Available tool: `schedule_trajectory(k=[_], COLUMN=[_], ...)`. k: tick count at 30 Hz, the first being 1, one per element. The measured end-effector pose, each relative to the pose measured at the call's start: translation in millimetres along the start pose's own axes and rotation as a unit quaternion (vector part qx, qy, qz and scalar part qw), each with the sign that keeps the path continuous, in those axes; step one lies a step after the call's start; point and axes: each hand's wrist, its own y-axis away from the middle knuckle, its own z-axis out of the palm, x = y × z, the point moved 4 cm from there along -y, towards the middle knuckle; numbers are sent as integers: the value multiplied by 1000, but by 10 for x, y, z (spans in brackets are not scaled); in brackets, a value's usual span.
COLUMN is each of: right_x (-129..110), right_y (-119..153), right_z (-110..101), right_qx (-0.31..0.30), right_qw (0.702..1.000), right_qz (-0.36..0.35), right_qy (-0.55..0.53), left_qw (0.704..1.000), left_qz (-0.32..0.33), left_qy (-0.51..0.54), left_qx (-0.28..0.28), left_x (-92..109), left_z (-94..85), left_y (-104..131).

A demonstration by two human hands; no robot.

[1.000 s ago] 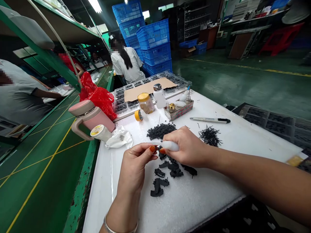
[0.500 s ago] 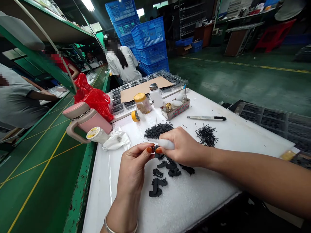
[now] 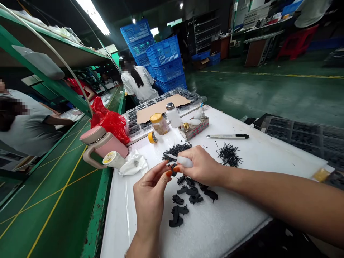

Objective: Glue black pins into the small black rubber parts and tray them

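Note:
My left hand (image 3: 152, 190) pinches a small black part (image 3: 173, 170) between thumb and forefinger. Closed round a white squeeze bottle (image 3: 185, 162) with a thin pointed nozzle, my right hand (image 3: 202, 166) also has its thumb tip at the black part. The nozzle points left, over a pile of small black rings (image 3: 176, 151). Below the hands, several curved black pieces (image 3: 176, 216) lie on the white table (image 3: 215, 225). A heap of thin black pins (image 3: 229, 154) is to the right of my right hand.
Behind the hands stand a yellow-lidded jar (image 3: 159, 124), a metal-capped bottle (image 3: 173, 114) and a small box (image 3: 195, 129). A pen (image 3: 228, 136) lies at right. At left are a pink flask (image 3: 107, 142), a white tub (image 3: 114, 159) and a red bag (image 3: 110, 123). People sit beyond.
The view has shifted, so the scene sits slightly lower. The bottle's nozzle now points up and left, away from the black part. My left fingers are a little more spread, still pinching.

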Motion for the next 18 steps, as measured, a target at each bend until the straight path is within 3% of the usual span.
schedule_trajectory(k=[5, 11, 18], right_x=[5, -5, -40], right_y=[17, 33, 45], right_z=[-14, 13, 12], right_qx=[19, 28, 45], right_qw=[1000, 999, 998], right_qz=[3, -12, -29], right_qy=[-7, -22, -26], left_qw=[994, 987, 986], left_qz=[45, 102, 118], left_qy=[-81, -101, -100], left_qx=[50, 65, 69], left_x=[80, 78, 61], left_z=[-14, -14, -12], left_y=[72, 95, 108])
